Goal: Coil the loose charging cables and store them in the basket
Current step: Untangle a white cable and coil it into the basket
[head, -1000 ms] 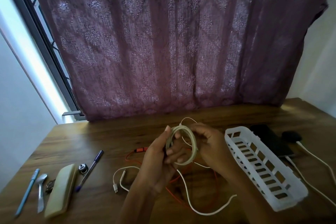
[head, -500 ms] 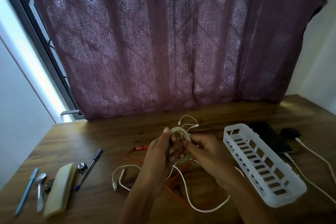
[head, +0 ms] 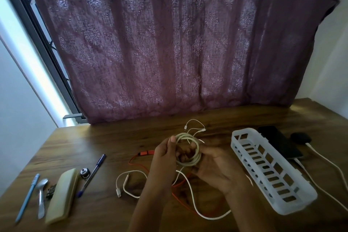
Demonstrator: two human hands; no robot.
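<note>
The left hand pinches the top of the white cable coil, the right hand grips its lower side, over the middle of the bench. The basket lies just to the right (long axis slanting from far edge toward the near right corner), so the right hand is nearer.

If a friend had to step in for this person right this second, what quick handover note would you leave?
Left hand: grips the coil at its left side, thumb on top.
Right hand: holds the coil's right side.
The coil's tail trails unwound on the table.
Orange cable and short white cable lie loose.
Basket, on the right, holds nothing.
Left: finish winding, store the coil, then coil the other two.
</note>
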